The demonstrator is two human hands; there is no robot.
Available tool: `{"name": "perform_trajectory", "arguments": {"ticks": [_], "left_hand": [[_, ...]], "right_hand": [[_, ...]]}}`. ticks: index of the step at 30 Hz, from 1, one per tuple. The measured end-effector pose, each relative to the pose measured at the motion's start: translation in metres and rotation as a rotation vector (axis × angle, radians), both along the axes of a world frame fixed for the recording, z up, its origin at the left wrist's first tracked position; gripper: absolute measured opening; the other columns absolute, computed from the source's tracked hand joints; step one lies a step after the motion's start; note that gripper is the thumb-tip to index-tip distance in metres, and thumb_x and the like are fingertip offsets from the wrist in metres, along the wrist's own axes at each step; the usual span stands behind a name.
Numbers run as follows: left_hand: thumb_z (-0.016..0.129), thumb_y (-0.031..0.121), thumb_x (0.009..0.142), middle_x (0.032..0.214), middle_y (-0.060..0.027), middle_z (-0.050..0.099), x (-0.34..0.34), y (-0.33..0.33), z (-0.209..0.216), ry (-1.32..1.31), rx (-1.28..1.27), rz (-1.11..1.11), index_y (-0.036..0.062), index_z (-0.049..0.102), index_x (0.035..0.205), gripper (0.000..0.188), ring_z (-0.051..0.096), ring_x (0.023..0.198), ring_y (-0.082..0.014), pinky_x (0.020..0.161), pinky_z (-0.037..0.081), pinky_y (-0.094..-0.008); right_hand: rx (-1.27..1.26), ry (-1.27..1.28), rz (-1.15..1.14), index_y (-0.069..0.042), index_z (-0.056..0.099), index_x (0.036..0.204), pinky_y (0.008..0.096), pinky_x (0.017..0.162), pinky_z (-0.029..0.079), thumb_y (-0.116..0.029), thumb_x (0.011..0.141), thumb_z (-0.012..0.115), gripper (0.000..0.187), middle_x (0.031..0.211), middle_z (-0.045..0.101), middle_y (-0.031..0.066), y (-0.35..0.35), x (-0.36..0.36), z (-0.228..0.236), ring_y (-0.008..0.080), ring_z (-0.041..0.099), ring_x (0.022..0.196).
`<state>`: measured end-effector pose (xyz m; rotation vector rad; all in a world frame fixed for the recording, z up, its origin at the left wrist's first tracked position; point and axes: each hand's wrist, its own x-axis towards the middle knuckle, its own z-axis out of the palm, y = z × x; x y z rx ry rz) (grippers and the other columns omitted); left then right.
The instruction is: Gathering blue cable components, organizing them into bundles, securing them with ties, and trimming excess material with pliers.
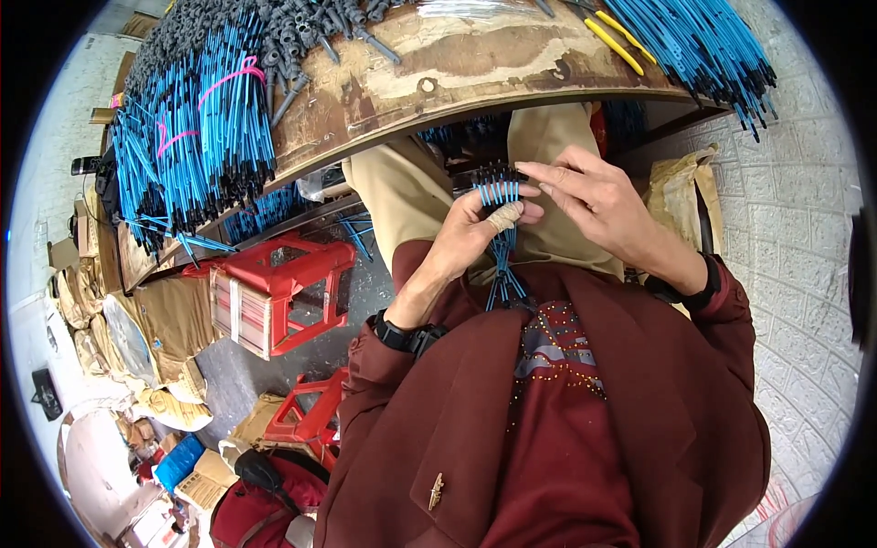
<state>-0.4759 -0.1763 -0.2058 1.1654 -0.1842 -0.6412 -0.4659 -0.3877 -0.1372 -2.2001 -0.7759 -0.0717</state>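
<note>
A bunch of thin blue rods with black tips stands in my left hand, held over my lap. My left fingers and thumb are closed around the rods, and a beige wrap covers the thumb. Below the grip the rods cross and fan out toward my jacket. On the right, my right hand reaches in with its fingers stretched out. Its fingertips are beside the black tips; whether they touch them I cannot tell. Nothing shows between the right fingers.
A worn wooden table curves ahead, carrying blue rod bundles, dark grey plastic fittings and yellow-handled pliers. More blue rods lie at its right end. Red stools stand left; a white brick wall rises right.
</note>
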Motion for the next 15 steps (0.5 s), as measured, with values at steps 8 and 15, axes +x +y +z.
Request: {"name": "perform_trajectory", "arguments": {"ticks": [8,15], "left_hand": [[0.055,0.012,0.099,0.107,-0.0137,0.069,0.000,-0.001,-0.001,-0.033,0.019,-0.052,0.0013,0.058,0.125,0.028,0.066,0.101,-0.0201,0.088,0.052,-0.0323],[0.056,0.013,0.099,0.107,-0.0143,0.069,0.003,0.001,0.000,-0.035,-0.016,-0.079,0.0014,0.058,0.124,0.028,0.066,0.101,-0.0211,0.088,0.052,-0.0327]], "right_hand": [[-0.191,-0.363,-0.006,-0.005,0.067,0.117,0.0321,0.064,0.048,0.005,0.077,0.064,0.041,0.088,0.057,0.0100,-0.004,0.004,0.003,0.0241,0.058,0.075],[0.062,-0.260,-0.023,-0.005,0.069,0.105,0.0330,0.063,0.051,-0.001,0.073,0.066,0.032,0.088,0.059,0.0071,-0.001,0.008,-0.011,0.0225,0.059,0.077]]}}
